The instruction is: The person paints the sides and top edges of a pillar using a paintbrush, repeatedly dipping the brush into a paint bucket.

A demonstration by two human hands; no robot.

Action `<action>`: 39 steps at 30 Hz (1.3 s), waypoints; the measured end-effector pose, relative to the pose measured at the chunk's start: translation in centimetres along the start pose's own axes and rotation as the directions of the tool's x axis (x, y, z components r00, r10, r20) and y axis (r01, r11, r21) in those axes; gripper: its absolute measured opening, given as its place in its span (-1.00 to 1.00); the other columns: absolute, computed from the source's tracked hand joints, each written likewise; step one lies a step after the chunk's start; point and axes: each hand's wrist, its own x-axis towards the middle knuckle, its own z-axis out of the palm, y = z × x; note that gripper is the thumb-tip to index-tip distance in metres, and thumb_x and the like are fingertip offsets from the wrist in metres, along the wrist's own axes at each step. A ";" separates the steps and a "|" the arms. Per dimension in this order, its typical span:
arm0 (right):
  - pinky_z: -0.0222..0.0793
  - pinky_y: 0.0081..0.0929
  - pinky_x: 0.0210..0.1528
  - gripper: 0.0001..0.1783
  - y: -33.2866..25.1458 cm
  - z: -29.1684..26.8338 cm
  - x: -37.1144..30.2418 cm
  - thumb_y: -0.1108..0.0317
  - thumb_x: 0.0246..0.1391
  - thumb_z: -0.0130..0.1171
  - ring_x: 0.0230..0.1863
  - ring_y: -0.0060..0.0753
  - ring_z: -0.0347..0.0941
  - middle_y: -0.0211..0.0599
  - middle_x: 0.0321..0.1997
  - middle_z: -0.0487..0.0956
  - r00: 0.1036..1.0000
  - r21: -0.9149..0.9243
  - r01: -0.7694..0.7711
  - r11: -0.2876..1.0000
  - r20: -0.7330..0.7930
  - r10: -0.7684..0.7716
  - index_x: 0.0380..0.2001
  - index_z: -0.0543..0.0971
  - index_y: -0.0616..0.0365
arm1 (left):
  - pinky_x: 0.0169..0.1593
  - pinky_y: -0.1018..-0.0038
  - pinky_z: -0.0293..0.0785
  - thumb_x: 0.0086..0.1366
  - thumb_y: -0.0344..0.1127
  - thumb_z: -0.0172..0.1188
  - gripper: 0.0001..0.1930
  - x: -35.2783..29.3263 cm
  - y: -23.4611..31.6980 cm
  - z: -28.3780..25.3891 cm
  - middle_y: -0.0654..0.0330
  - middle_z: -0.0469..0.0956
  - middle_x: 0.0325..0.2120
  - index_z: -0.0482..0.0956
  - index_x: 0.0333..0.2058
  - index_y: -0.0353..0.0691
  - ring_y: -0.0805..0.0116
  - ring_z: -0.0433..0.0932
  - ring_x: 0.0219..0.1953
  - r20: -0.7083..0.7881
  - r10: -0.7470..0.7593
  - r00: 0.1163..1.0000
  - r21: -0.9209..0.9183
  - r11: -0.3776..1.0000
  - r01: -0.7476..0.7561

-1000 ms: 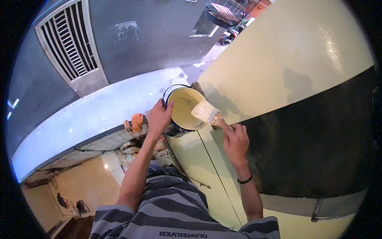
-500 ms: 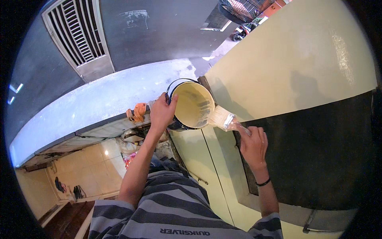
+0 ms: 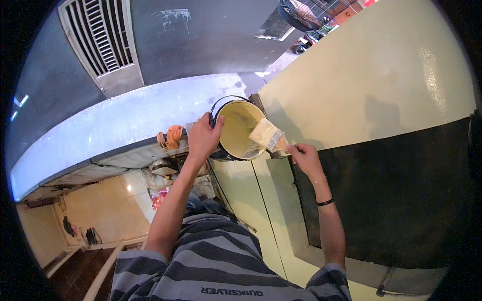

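Observation:
My left hand (image 3: 205, 136) grips the left rim of a dark paint bucket (image 3: 232, 125), its thumb over the edge and fingers outside. Pale yellow paint coats the bucket's inner wall, and a thin wire handle arches over the far side. In my right hand (image 3: 307, 159) is a wide flat paintbrush (image 3: 267, 135), held by its handle. The brush's bristles, covered with pale yellow paint, lie over the right side of the bucket's opening. Whether they touch the inner wall I cannot tell.
To the right rises a pale yellow wall (image 3: 361, 95) above a dark panel (image 3: 381, 195). A ledge with a dark edge (image 3: 115, 153) runs to the left, an orange cloth-like bundle (image 3: 173, 137) on it. Beyond stand a grey wall (image 3: 211, 40) with a barred door (image 3: 103, 45) and a parked motorcycle (image 3: 301, 46).
My right hand has moved left and up, bringing the brush from the bucket's right rim further over its opening. My left hand still holds the bucket in nearly the same place.

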 end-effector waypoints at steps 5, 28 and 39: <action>0.26 -0.55 -0.50 -0.61 -0.6 -2.1 -0.5 0.13 0.18 0.25 -0.57 -0.69 0.33 -0.53 -0.63 0.48 0.984 0.038 -0.130 0.991 0.128 0.124 -0.33 0.69 0.35 | -0.30 0.05 0.40 0.35 0.15 0.10 -0.48 0.3 -0.4 0.0 -0.15 0.55 -0.49 0.46 -0.36 -0.33 -0.20 0.55 -0.37 0.026 -0.039 0.999 0.020 0.999 0.038; 0.48 -0.23 -0.31 -0.92 -20.9 -1.7 -0.6 0.44 -0.02 0.18 -0.36 -0.17 0.59 -0.28 -0.43 0.56 0.747 -0.847 0.529 0.055 0.433 -0.505 -0.39 0.55 0.06 | -0.32 0.03 0.47 0.33 0.14 0.11 -0.51 -0.3 0.0 -0.2 -0.08 0.58 -0.53 0.52 -0.34 -0.27 -0.17 0.60 -0.39 -0.074 -0.031 0.997 -0.035 0.999 0.028; 0.48 -0.31 -0.27 -0.93 -22.5 5.0 -1.1 0.41 -0.07 0.22 -0.25 -0.26 0.56 -0.28 -0.38 0.60 0.510 -0.543 0.783 -0.301 0.839 -0.187 -0.49 0.66 0.11 | -0.31 0.00 0.49 0.33 0.14 0.12 -0.51 -0.5 -0.5 0.3 -0.13 0.59 -0.51 0.53 -0.28 -0.28 -0.20 0.61 -0.37 -0.015 -0.054 0.998 -0.017 0.998 0.053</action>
